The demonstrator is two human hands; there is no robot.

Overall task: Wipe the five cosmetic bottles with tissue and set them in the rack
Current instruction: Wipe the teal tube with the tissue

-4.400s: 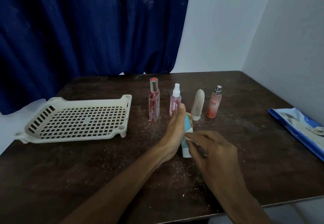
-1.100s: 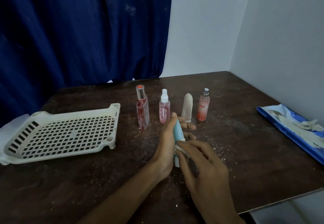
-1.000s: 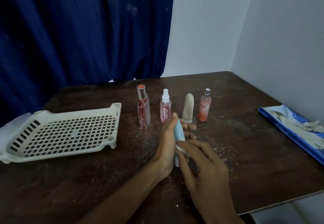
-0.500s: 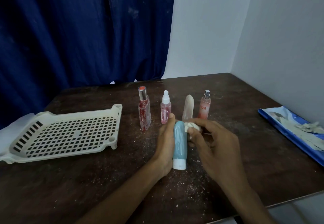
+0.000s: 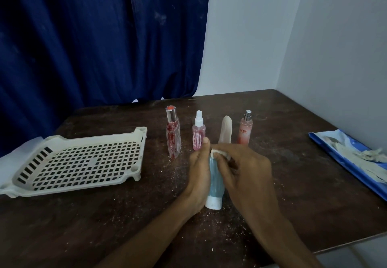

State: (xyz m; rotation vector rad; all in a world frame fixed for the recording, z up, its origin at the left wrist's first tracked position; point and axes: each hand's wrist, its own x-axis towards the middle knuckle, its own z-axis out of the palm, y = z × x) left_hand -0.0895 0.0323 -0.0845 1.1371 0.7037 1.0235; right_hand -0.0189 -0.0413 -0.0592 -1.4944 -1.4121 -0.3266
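Observation:
My left hand [image 5: 199,175] grips a light blue tube [image 5: 215,184] that stands cap-down on the table. My right hand [image 5: 245,175] presses a small wad of white tissue [image 5: 218,152] against the tube's top end. Behind them a row stands upright: a tall red bottle [image 5: 173,133], a small pink spray bottle [image 5: 198,131], a beige tube [image 5: 226,129] and a peach spray bottle [image 5: 245,129]. The cream plastic rack [image 5: 77,163] lies at the left with nothing in it.
A blue packet with crumpled used tissue [image 5: 356,158] lies at the table's right edge. White crumbs are scattered over the dark wooden table [image 5: 293,194]. A blue curtain hangs behind, and white walls close in at the back and right.
My right hand has slid the tissue from the tube's lower body up to its top end. My left hand has kept its hold on the tube in place.

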